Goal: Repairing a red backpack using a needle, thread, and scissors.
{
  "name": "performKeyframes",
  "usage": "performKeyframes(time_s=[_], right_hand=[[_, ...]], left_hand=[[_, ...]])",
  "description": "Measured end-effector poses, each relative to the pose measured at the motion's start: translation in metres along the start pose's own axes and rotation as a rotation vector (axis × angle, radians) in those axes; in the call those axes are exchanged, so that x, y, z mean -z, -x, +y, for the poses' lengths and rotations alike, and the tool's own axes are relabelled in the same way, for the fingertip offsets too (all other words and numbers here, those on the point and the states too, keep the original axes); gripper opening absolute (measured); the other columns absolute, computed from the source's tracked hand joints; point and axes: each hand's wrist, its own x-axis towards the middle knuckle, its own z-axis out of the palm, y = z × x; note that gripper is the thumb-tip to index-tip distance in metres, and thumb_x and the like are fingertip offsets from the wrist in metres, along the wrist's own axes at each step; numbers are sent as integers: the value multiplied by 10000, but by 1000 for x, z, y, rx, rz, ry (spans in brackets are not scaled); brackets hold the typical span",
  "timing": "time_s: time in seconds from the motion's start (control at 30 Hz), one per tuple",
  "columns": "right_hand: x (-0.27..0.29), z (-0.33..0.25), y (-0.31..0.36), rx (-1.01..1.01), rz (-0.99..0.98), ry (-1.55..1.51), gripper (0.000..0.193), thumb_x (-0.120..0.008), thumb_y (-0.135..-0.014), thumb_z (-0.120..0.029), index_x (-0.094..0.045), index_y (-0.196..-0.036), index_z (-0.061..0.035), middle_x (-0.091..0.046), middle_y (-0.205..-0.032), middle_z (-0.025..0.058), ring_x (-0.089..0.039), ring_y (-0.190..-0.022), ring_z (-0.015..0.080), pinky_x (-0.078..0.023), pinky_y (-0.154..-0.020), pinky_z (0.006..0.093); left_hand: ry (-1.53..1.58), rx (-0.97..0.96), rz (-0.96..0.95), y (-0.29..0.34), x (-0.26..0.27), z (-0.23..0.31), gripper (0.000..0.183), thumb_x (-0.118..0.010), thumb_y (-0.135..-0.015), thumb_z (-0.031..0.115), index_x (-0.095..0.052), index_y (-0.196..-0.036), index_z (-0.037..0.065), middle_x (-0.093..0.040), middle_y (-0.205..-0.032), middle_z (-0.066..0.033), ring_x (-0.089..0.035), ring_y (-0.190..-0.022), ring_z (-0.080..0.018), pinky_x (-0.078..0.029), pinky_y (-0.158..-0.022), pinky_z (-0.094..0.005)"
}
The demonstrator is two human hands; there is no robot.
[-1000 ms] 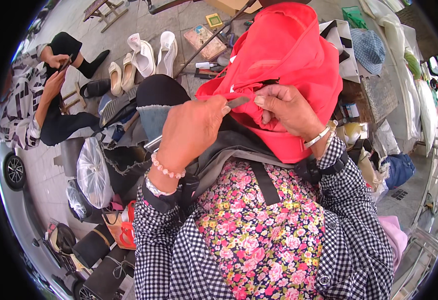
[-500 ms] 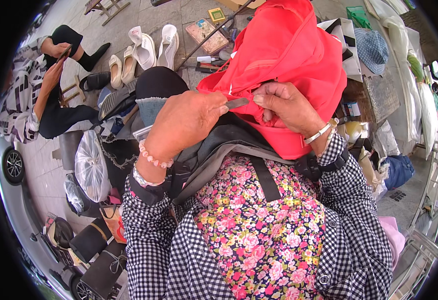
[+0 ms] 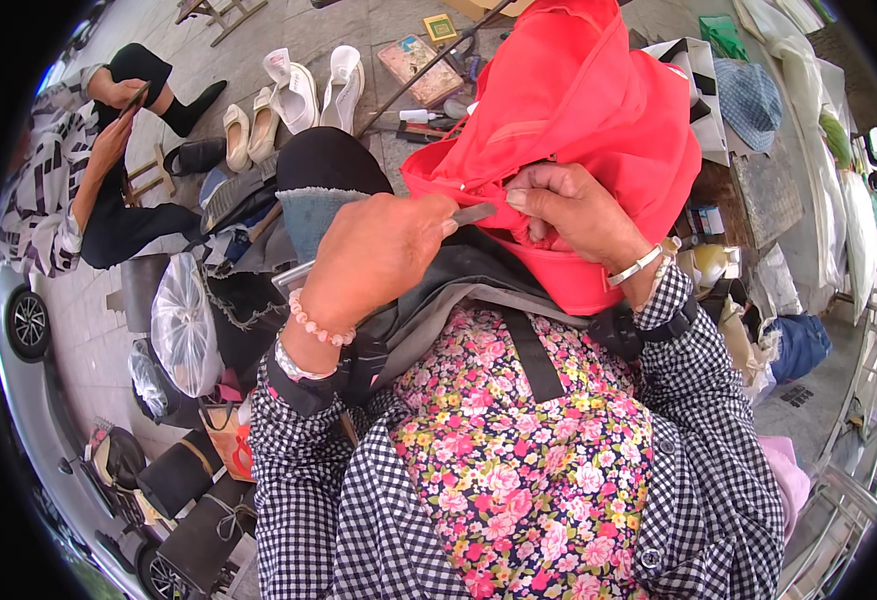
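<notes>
A large heap of red fabric (image 3: 598, 110), seemingly a bag or garment with a long seam, lies across my lap. My left hand (image 3: 383, 250) is closed around a short flat metal blade (image 3: 475, 213), whose grey end points right toward the cloth. My right hand (image 3: 578, 215) pinches a gathered edge of the red fabric between thumb and fingers, just beyond the blade's tip. Whether the blade touches the cloth is hard to tell. Dark grey cloth (image 3: 438, 300) covers my lap under both hands.
White shoes (image 3: 341, 88) and beige flats (image 3: 263, 125) stand ahead on the left. A person (image 3: 68, 190) sits at the far left holding a phone. Nearby are a clear plastic bag (image 3: 186, 325), a blue hat (image 3: 748, 103) and a metal rack (image 3: 848, 480).
My left hand has shifted slightly, its wrist tilting to the right, with the blade still in its grip. The right hand holds the red fabric almost unmoved. The whole view has shifted a little.
</notes>
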Motion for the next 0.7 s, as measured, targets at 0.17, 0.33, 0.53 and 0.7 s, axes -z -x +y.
performKeyframes(time_s=[0.17,0.33,0.53,0.7], right_hand=[[2,-4,2,0,9,-114,205,-566,-857,-163,-566,-937,26,-526,-644,-13,-503,-525,69,-410,-493,206],[8,2,6,34,11,-131,226,-575,-842,-137,-555,-981,40,-546,-657,4,-519,-539,73,-417,-507,203],[3,8,5,106,23,-114,248,-591,-825,-113,-551,-1005,53,-556,-638,11,-525,-542,66,-403,-502,189],[3,7,7,98,40,-96,226,-585,-824,-97,-556,-992,52,-555,-635,3,-515,-521,56,-391,-474,185]], left_hand=[[197,1,41,2,-7,-4,169,-546,-839,146,-622,-971,73,-532,-644,-162,-533,-546,-309,-402,-497,-348],[720,54,181,5,-10,9,226,-668,-761,151,-585,-934,32,-520,-626,-19,-435,-529,-111,-363,-507,-247],[579,117,417,-25,-29,17,267,-705,-698,62,-573,-924,7,-491,-663,29,-382,-578,-43,-340,-510,-212],[937,198,264,-34,-37,7,197,-669,-738,43,-575,-906,-1,-527,-708,41,-409,-607,-19,-355,-527,-190]])
